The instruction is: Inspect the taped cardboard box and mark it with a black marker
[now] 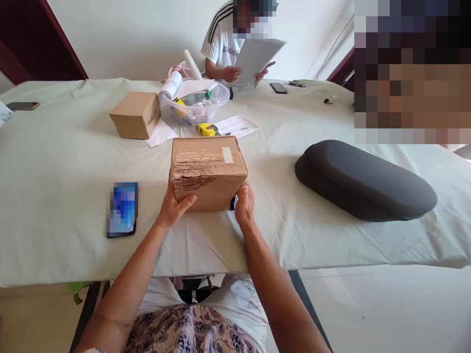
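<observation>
Between my two hands is a brown cardboard box [217, 189], with clear tape and a small dotted label on its top. Its upper left corner looks crumpled and wrinkled. My left hand [171, 208] grips the left side, thumb across the front face. On the right side my right hand [244, 203] holds the box near its front corner, fingers partly hidden behind it. A small dark object [233, 202] shows beside the right thumb; I cannot make out what it is. Just behind the box lies a yellow tape measure [208, 129].
A second cardboard box [134, 117] stands at back left, beside a clear plastic basin [198, 115] of odds and ends. A phone [122, 211] lies left, a long dark grey cushioned object [368, 181] right. Across the cloth-covered table [59, 196], a person [228, 54] holds papers.
</observation>
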